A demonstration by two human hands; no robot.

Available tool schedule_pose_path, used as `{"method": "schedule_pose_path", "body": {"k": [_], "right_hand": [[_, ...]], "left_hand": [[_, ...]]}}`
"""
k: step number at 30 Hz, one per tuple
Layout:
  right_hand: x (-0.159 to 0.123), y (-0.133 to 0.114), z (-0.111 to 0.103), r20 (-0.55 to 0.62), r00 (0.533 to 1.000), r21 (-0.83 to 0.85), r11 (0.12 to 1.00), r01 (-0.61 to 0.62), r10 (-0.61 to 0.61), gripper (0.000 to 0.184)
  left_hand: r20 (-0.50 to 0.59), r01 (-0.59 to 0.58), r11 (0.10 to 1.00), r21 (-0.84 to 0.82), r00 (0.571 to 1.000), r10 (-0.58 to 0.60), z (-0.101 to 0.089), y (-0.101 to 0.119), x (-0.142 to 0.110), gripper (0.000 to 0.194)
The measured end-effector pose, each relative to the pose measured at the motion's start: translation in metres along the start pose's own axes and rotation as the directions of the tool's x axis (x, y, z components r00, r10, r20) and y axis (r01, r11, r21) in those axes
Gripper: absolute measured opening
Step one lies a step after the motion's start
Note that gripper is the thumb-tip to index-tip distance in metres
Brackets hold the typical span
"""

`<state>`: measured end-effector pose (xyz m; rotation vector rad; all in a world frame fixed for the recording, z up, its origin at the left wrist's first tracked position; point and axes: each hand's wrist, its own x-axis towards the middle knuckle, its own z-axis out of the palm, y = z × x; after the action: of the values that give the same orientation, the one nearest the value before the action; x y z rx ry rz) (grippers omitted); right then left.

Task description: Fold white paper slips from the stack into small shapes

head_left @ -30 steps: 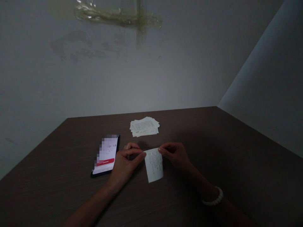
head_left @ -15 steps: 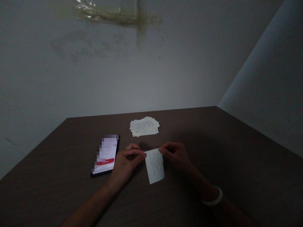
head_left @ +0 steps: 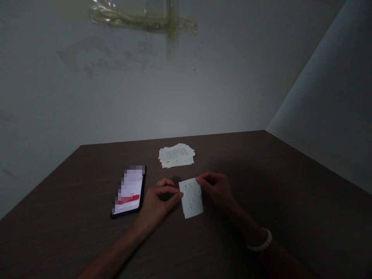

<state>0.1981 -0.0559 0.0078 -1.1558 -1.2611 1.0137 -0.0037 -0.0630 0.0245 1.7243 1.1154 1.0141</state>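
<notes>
A small printed slip of paper (head_left: 192, 199) hangs between my two hands, just above the table, its lower right corner curling a little. My left hand (head_left: 159, 199) pinches its left edge between thumb and forefinger. With thumb and fingertips closed, my right hand (head_left: 216, 188) grips the upper right corner. Lines of text run down the side facing me, too small to read. Beyond my hands lies a loose pile of similar paper slips (head_left: 176, 155), stacked unevenly.
Left of my left hand, a phone (head_left: 129, 192) lies face up with its screen lit. The dark wood-look table (head_left: 72, 186) meets a pale wall (head_left: 188, 100) at the back, with peeling tape (head_left: 139, 23) on it. A beaded bracelet (head_left: 263, 242) circles my right wrist.
The paper slip's lower edge has come up, and my left thumb and forefinger now pinch lower along its left edge. My right hand stays at the upper right corner.
</notes>
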Motion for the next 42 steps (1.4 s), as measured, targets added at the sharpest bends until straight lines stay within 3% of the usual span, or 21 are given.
{"method": "schedule_pose_path", "body": {"k": [6, 12, 15, 21, 30, 37, 42], "right_hand": [[0.002, 0.001, -0.001, 0.014, 1.0, 0.007, 1.0, -0.003, 0.002, 0.019], [0.001, 0.004, -0.002, 0.08, 0.996, 0.048, 0.998, -0.036, 0.032, 0.021], [0.001, 0.006, -0.003, 0.146, 0.989, 0.035, 0.998, -0.043, 0.038, 0.022], [0.0, 0.007, -0.003, 0.156, 0.988, 0.023, 0.999, -0.025, 0.021, 0.022], [-0.003, 0.001, -0.001, 0.141, 0.99, -0.006, 1.0, -0.023, 0.023, 0.023], [0.001, 0.002, -0.001, 0.052, 0.999, -0.014, 1.0, -0.016, 0.017, 0.021], [0.002, 0.002, -0.001, 0.015, 1.0, -0.046, 0.999, -0.013, 0.014, 0.022]], "left_hand": [[-0.007, 0.033, 0.998, -0.046, 0.999, -0.033, 0.0, -0.003, 0.0, 0.014], [-0.019, 0.132, 0.97, -0.203, 0.99, -0.139, 0.0, -0.004, -0.001, 0.018], [-0.033, 0.146, 0.957, -0.25, 0.987, -0.159, -0.001, -0.007, -0.001, 0.018], [-0.038, 0.165, 0.946, -0.279, 0.982, -0.183, -0.001, -0.009, 0.0, 0.018], [-0.046, 0.182, 0.95, -0.252, 0.979, -0.2, -0.001, -0.005, -0.001, 0.019], [0.002, 0.063, 0.997, -0.054, 0.998, -0.063, -0.001, -0.003, 0.0, 0.019], [0.024, 0.038, 0.999, 0.001, 0.999, -0.038, 0.0, 0.001, -0.001, 0.017]]}}
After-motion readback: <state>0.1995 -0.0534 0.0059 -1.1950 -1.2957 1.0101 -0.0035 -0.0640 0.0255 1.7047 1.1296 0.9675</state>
